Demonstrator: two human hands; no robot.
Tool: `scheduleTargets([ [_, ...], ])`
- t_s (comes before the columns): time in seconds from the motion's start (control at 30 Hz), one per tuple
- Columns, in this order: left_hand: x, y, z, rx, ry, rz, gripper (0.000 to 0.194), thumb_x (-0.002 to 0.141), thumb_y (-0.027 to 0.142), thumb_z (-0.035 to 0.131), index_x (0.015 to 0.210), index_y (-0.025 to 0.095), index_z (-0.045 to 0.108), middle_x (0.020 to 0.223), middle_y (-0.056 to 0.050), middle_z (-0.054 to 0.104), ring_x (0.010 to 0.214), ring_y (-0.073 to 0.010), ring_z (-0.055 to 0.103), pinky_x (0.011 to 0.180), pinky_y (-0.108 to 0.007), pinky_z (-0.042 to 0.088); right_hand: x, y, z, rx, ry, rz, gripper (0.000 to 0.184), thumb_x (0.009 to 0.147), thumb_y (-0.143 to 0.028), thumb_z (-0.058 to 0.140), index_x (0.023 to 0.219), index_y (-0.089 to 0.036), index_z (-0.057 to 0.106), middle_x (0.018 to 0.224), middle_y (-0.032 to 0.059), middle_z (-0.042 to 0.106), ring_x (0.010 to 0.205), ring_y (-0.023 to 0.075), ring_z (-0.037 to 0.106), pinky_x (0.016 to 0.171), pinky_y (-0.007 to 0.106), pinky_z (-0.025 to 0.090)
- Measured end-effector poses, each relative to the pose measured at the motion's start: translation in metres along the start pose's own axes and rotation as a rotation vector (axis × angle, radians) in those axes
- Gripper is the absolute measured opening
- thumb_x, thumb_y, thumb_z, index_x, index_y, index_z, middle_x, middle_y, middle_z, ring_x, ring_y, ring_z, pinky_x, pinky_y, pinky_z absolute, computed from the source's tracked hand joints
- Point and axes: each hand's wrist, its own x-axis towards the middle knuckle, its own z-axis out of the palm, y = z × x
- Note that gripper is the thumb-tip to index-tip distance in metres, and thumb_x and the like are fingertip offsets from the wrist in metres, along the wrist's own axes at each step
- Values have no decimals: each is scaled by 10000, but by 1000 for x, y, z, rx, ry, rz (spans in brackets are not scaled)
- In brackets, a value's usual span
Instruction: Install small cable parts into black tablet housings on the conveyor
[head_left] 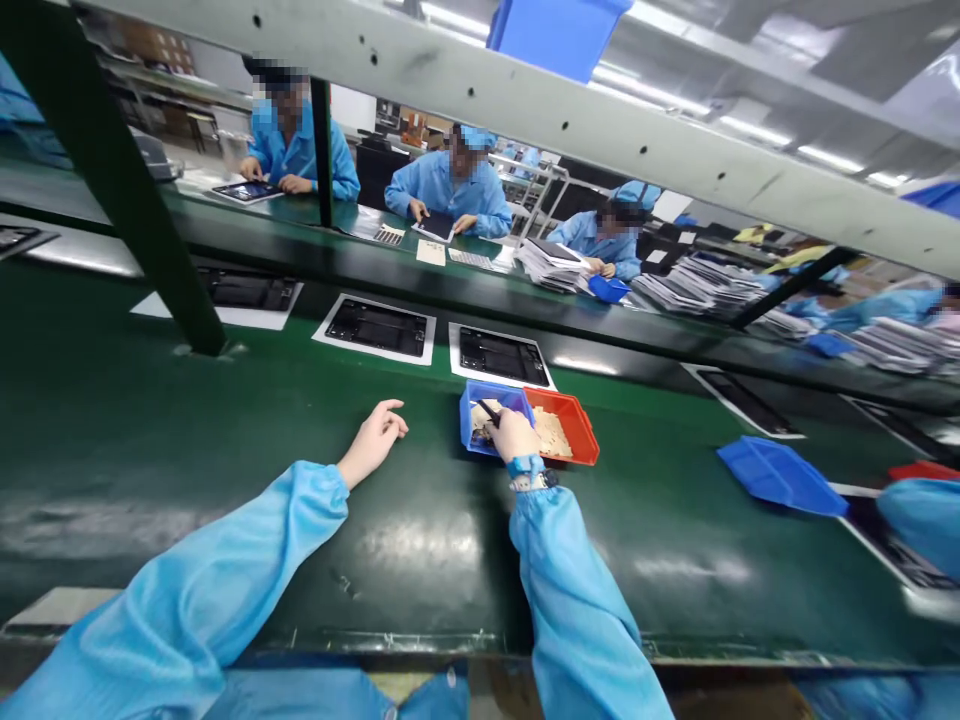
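Note:
My right hand (516,435) reaches into a small blue bin (463,430), its fingers closed round a slim black tool (489,412) that looks like tweezers. Pale pieces and some dark bits lie in that bin, partly covered by the hand. Against its right side stands a red bin (586,432) with flat cream-coloured pieces (551,432) inside. My left hand (375,438) is open and holds nothing, resting over the green bench (420,560) to the left of the bins. A wristband and a watch show on my right wrist.
Beyond the bins, black device housings (504,357) lie on white sheets along the bench. A blue tray (780,475) sits to the right, near another person's sleeve (922,520). A slanted green post (135,190) rises at left. Several people work across the line behind paper stacks (551,265).

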Motion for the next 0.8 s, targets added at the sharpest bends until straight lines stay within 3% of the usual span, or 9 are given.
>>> scheduleTargets([
  [0.1,-4,-1,-2,3,-16,25,307,826,169,416,1132,155,433,751,11,581,680,-111,587,711,-274,484,4,-5,3,-35,-45,62,239,879,-309,550,1055,-149,576,1069,63,602,917,186,601,789,392,508],
  [0.23,-7,-1,-4,10,-29,42,298,829,167,405,1122,152,455,754,5,582,683,-114,589,703,-273,488,7,-3,-10,5,-40,40,219,876,-312,555,1005,-138,591,1001,50,621,860,169,611,761,372,511],
  [0.37,-11,4,-5,32,-61,65,204,812,167,440,975,162,563,753,-5,592,688,-121,587,701,-269,481,1,-2,-33,114,138,16,124,828,-274,579,818,-153,607,804,36,649,769,181,614,718,329,472],
  [0.47,-15,12,-2,37,-84,96,161,805,178,469,887,167,607,805,-26,611,744,-134,598,710,-262,483,-14,-15,-41,240,309,-49,114,810,-291,535,791,-188,579,763,42,649,774,213,608,707,311,434],
  [0.53,-16,17,1,25,-89,110,172,830,208,453,888,165,608,845,-39,618,762,-134,605,712,-256,489,-28,-30,-34,344,344,-133,149,809,-335,515,792,-194,560,739,27,630,709,191,588,666,291,432],
  [0.67,-13,25,9,-3,-87,116,229,883,285,399,965,161,575,889,-51,627,751,-125,616,670,-237,504,-54,-62,-1,549,273,-291,156,789,-341,525,731,-197,535,659,-12,570,558,130,506,541,243,413],
  [0.8,-12,25,10,30,-95,110,132,829,270,508,833,159,579,777,-22,613,692,-120,590,604,-208,487,-68,-73,29,684,224,-337,90,776,-267,542,722,-195,550,648,-22,553,522,109,457,496,231,386],
])
